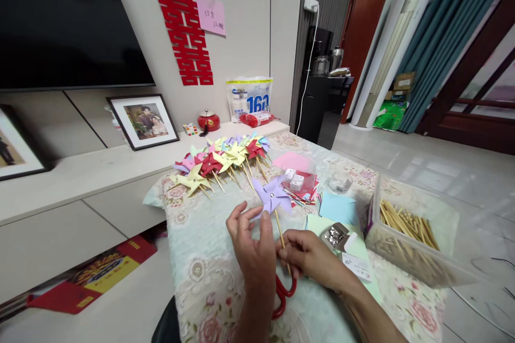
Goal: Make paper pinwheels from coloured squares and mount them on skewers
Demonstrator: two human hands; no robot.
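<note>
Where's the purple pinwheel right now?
In the head view, the purple pinwheel is mid-table, its stick pinched by the right hand, the left hand touching a blade, in front of the pile of pinwheels.

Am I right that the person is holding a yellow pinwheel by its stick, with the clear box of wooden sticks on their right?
Not quite: the pinwheel is purple, not yellow, as the head view shows. The rest holds: the right hand grips its stick, the left hand touches a blade, and the clear box of wooden sticks sits on their right.
</note>
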